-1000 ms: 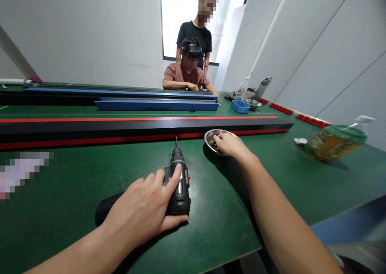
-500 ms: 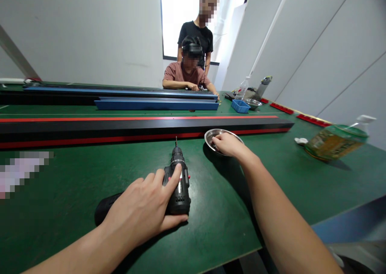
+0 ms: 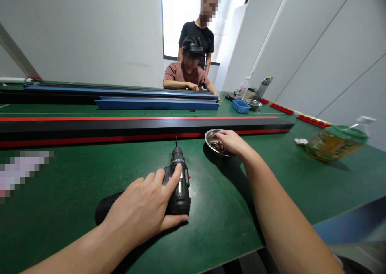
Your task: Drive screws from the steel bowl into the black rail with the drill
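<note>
Metal bowl (image 3: 207, 140) called for light pinching by the right hand (image 3: 231, 141), grip unclear; the left hand (image 3: 141, 201) held a drill (image 3: 181, 191).

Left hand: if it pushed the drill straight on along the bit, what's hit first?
Probably the near red strip of the black bar; the drill under the left hand points its bit there. Depth is unclear; they may be touching.

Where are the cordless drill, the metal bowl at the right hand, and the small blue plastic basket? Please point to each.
Cordless drill (image 3: 181, 193): head view, rear of its black housing.
Metal bowl (image 3: 208, 140): head view, left inner wall.
Blue plastic basket (image 3: 240, 108): head view, near wall.
</note>
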A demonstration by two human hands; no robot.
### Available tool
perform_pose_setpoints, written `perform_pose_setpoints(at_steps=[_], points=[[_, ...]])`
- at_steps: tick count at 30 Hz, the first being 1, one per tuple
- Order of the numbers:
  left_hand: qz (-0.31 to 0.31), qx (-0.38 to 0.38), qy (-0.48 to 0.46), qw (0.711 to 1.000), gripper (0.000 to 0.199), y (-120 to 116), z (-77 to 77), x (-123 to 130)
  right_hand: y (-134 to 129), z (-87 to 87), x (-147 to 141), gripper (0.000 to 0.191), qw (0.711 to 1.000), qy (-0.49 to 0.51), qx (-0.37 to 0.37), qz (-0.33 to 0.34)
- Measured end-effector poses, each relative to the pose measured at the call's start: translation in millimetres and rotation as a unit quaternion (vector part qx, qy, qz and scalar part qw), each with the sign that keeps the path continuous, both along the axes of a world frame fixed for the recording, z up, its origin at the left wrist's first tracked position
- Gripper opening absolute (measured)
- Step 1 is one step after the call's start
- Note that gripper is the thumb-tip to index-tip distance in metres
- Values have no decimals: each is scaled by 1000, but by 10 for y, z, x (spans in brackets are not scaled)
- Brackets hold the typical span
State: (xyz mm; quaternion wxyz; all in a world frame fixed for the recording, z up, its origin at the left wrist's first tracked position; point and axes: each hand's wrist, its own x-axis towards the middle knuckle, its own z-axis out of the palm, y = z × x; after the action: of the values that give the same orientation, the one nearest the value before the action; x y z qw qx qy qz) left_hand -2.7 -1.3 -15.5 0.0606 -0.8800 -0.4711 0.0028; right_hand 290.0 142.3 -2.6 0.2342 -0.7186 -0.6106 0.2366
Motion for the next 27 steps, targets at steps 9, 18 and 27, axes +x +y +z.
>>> perform_pose_setpoints(at_steps=[9, 18, 27], points=[[-2, 2, 1, 1000, 94, 7, -6, 4, 74, -110, 69, 33, 995, 99, 14, -6], [2, -4, 4, 1000, 94, 18, -12, -1, 89, -134, 78, 29, 994, 112, 14, 9], [5, -10, 4, 1000, 94, -4, 5, 4, 38, -77, 3, 26, 991, 136, 2, -1]])
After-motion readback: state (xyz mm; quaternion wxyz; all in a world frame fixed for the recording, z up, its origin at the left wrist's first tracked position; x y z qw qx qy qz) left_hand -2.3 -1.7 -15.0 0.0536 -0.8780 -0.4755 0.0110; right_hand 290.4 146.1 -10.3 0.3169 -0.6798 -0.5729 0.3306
